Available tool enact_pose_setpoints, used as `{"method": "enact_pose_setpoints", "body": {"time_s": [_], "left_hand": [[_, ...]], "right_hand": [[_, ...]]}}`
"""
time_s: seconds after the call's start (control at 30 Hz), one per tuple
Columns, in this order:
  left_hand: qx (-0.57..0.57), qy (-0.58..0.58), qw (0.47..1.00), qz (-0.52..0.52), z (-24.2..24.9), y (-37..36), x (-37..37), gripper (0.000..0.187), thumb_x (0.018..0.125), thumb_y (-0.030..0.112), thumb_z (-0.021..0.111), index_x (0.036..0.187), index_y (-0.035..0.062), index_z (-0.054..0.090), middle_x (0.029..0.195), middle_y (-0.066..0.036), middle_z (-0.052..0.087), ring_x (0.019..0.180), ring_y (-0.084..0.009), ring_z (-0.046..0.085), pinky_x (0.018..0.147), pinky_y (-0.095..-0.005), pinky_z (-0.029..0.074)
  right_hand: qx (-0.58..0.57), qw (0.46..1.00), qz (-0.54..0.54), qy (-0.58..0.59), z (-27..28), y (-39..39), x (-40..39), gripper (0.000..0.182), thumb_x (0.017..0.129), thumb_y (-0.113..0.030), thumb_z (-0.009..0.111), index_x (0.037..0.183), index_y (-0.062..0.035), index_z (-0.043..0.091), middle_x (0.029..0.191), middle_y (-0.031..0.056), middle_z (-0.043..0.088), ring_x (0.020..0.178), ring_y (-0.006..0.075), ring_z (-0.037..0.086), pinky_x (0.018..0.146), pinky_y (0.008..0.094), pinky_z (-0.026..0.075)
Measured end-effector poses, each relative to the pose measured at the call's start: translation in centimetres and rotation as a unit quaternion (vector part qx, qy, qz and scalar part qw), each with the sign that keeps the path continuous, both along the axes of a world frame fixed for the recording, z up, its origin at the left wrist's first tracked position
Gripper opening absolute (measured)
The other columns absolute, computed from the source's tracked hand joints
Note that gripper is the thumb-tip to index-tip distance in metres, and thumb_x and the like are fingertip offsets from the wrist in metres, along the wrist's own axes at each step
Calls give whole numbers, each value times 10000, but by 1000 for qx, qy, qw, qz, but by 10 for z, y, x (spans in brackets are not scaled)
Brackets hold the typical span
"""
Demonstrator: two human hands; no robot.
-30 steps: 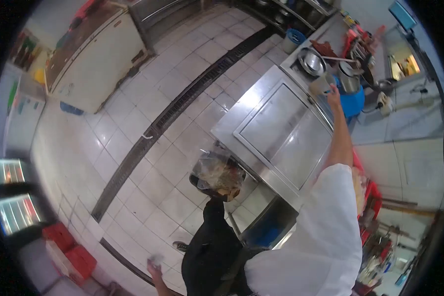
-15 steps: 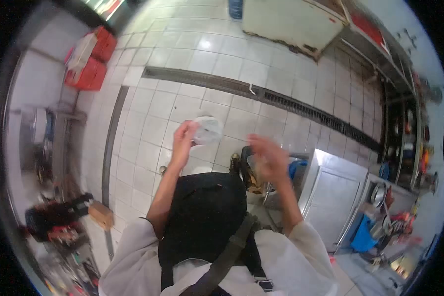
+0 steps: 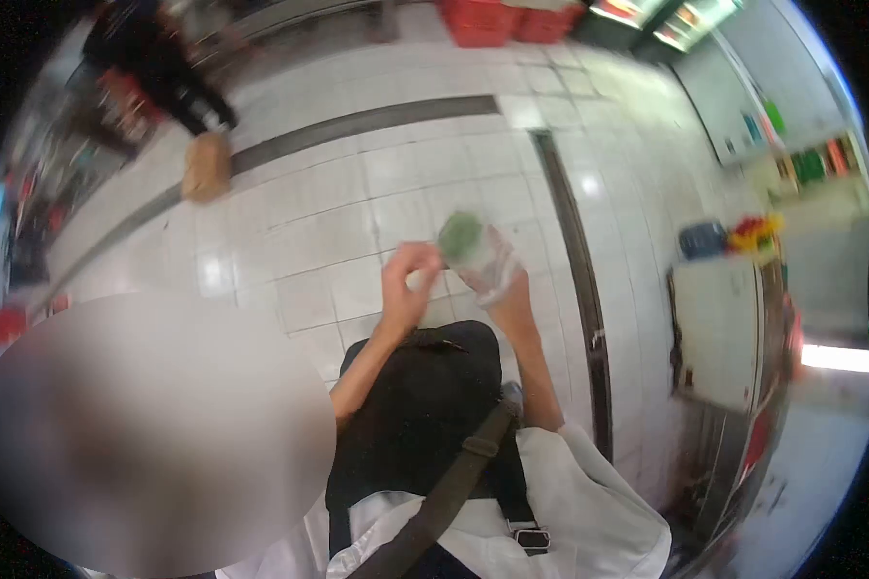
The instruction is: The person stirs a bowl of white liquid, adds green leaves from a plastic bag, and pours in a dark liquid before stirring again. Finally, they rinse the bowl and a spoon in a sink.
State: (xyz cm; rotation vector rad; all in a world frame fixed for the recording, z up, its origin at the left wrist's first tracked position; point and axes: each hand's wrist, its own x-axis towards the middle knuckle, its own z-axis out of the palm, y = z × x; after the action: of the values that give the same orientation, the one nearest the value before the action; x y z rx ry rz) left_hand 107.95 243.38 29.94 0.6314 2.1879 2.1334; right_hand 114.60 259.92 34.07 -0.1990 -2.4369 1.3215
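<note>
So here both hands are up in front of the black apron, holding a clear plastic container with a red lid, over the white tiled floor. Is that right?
Not quite: in the head view the lid on the clear plastic container looks green, not red. The rest stands: the left hand and right hand hold it in front of the black apron, above the white tiled floor.

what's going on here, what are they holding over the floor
A person in a white top and black apron stands on a white tiled floor. Both hands are raised in front of them: the right hand holds a clear plastic container with something green inside, and the left hand is at its rim. The picture is blurred, so the contents are unclear.
</note>
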Motion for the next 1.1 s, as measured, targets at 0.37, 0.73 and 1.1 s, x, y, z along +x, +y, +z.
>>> {"method": "enact_pose_setpoints", "body": {"time_s": [0.37,0.73,1.1], "left_hand": [[182,-305,923,145,-52,-210,-182,236,990,218,527,1005,31,671,792,52,577,744,-53,551,639,-232,448],[557,-283,561,543,-46,-427,-256,331,974,264,518,1286,161,481,1146,-31,531,1087,-197,531,860,-457,499],[545,-125,509,654,-110,-680,-281,395,917,400,517,1253,201,457,1107,-13,474,1026,-178,479,818,-381,477]], "right_hand": [[3,944,331,-5,-23,-203,-264,581,809,-122,709,1322,25,482,1187,190,620,1075,279,608,930,334,465],[62,716,671,-183,-60,-522,-439,414,790,-163,728,1141,21,607,950,146,678,861,248,652,753,362,514],[30,279,937,-207,-125,-855,-488,319,813,-74,683,1087,65,599,1009,118,649,929,213,604,854,353,481]]}}
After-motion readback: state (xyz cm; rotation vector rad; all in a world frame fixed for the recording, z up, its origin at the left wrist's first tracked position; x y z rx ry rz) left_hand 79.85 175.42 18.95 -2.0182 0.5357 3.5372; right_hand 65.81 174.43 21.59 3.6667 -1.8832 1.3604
